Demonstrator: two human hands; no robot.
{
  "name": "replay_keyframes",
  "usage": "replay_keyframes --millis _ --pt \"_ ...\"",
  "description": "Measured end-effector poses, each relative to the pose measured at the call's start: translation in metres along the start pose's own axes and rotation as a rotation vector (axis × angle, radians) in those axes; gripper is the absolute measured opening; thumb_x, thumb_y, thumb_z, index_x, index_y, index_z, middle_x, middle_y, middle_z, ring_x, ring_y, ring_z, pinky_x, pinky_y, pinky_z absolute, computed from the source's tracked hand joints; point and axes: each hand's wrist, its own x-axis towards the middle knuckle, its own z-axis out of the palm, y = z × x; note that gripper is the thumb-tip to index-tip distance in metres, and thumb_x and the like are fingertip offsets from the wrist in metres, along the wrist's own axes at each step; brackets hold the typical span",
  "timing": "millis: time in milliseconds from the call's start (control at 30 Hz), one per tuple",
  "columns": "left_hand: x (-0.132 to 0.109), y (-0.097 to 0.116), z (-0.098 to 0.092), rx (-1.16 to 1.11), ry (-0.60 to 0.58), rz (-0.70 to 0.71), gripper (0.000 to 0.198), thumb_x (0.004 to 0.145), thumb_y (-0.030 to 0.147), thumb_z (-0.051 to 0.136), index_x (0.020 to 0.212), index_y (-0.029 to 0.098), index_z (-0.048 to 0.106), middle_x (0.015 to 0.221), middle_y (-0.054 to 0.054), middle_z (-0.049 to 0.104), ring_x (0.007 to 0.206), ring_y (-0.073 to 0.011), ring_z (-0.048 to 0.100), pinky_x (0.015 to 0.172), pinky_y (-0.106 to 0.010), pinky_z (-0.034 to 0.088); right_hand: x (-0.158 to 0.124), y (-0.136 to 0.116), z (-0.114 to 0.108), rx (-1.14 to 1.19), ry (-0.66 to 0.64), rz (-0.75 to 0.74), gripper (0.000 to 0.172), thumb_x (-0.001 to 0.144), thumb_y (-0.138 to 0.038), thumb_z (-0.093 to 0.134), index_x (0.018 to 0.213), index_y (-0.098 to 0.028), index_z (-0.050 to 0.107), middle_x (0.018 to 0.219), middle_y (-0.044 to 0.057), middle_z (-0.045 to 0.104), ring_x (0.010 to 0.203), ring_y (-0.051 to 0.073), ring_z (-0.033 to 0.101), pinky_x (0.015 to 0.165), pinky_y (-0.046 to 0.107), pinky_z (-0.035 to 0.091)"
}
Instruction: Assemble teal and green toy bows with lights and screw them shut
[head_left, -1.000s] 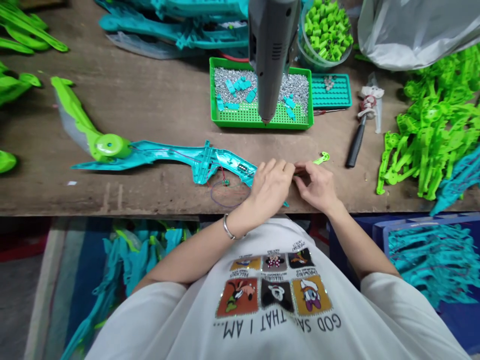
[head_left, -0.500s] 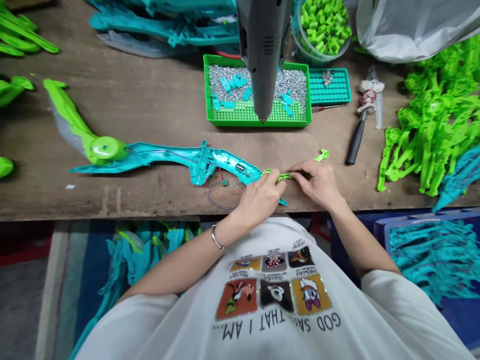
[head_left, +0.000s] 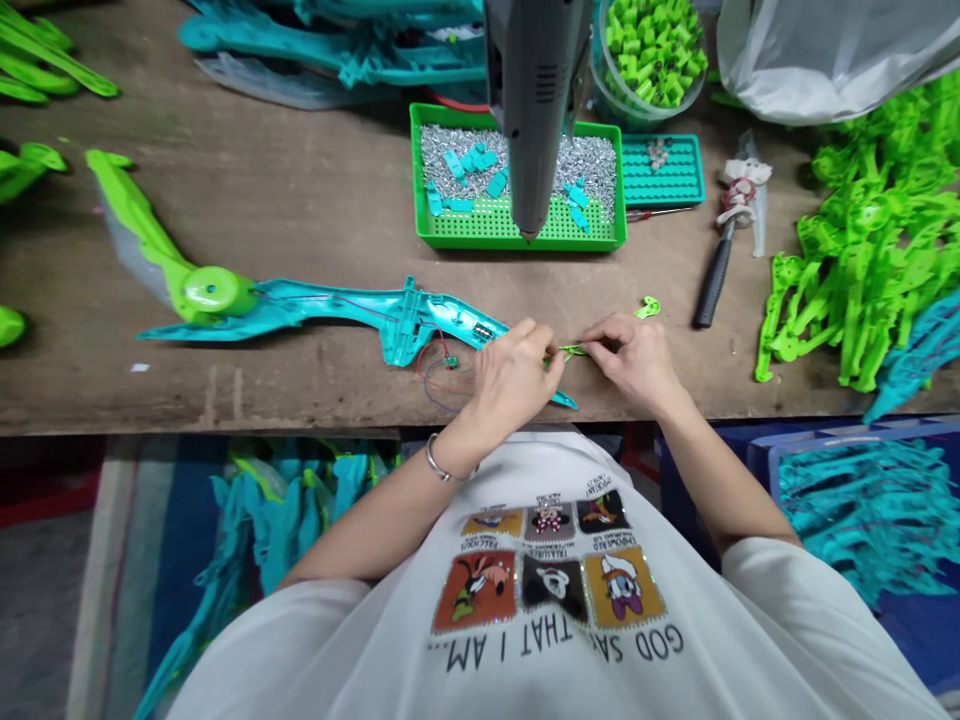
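Note:
A long teal plastic part [head_left: 330,303] lies along the front of the table, with a green arm piece [head_left: 212,291] on its left end and thin red and blue wires trailing from a small circuit board [head_left: 451,362]. My left hand [head_left: 516,375] is over the right end of the teal part, its fingertips pinched on the left side of a small green piece [head_left: 574,350]. From the right, my right hand [head_left: 632,362] pinches the same green piece between thumb and forefinger. Another small green piece [head_left: 647,307] lies just behind my right hand.
A green basket of screws [head_left: 517,243] stands behind the hands, under a hanging grey screwdriver-like tool [head_left: 534,130]. Farther right are a teal tray [head_left: 664,185], a black-handled tool [head_left: 713,280] and piled green parts [head_left: 862,250]. A tub of green pieces [head_left: 654,50] stands behind.
My left hand has shifted slightly up and turned, covering more of the teal part's right end. My right hand stays nearly in place, still pinching the green piece.

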Motion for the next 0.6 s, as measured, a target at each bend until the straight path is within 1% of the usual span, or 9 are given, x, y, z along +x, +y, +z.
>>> replay_keyframes --millis 100,200,433,600 --pt "0.004 -0.006 -0.001 -0.062 -0.006 0.008 0.012 0.096 0.024 0.062 0.089 0.017 0.070 0.092 -0.007 0.071 0.085 -0.0208 0.068 0.071 -0.031 0.045 0.002 -0.003 -0.002 0.011 -0.031 0.035 0.013 0.085 -0.012 0.072 0.085 -0.022 0.080 0.089 0.002 0.081 0.083 0.019 0.074 0.081 0.034 0.055" --pt "0.005 -0.009 -0.003 -0.057 -0.057 0.034 0.012 0.097 0.023 0.061 0.091 0.016 0.070 0.096 -0.008 0.071 0.087 -0.0213 0.068 0.073 -0.031 0.046 0.003 -0.005 -0.003 0.019 -0.049 0.064 0.013 0.085 -0.013 0.071 0.085 -0.022 0.080 0.090 0.003 0.081 0.084 0.019 0.074 0.082 0.033 0.054" --pt "0.004 0.003 -0.010 0.079 -0.137 -0.030 0.019 0.102 0.025 0.054 0.096 0.015 0.068 0.103 -0.011 0.070 0.090 -0.0240 0.070 0.070 -0.032 0.043 0.003 -0.007 -0.003 0.013 -0.055 0.078 0.013 0.084 -0.012 0.071 0.083 -0.021 0.080 0.089 0.004 0.081 0.084 0.019 0.073 0.082 0.034 0.053" --pt "0.004 0.006 -0.011 0.091 -0.139 -0.027 0.019 0.102 0.025 0.052 0.098 0.015 0.068 0.106 -0.010 0.070 0.091 -0.0239 0.070 0.068 -0.032 0.042 0.005 -0.007 -0.003 0.013 -0.045 0.061 0.011 0.083 -0.012 0.070 0.082 -0.020 0.079 0.088 0.004 0.080 0.082 0.019 0.072 0.080 0.033 0.052"
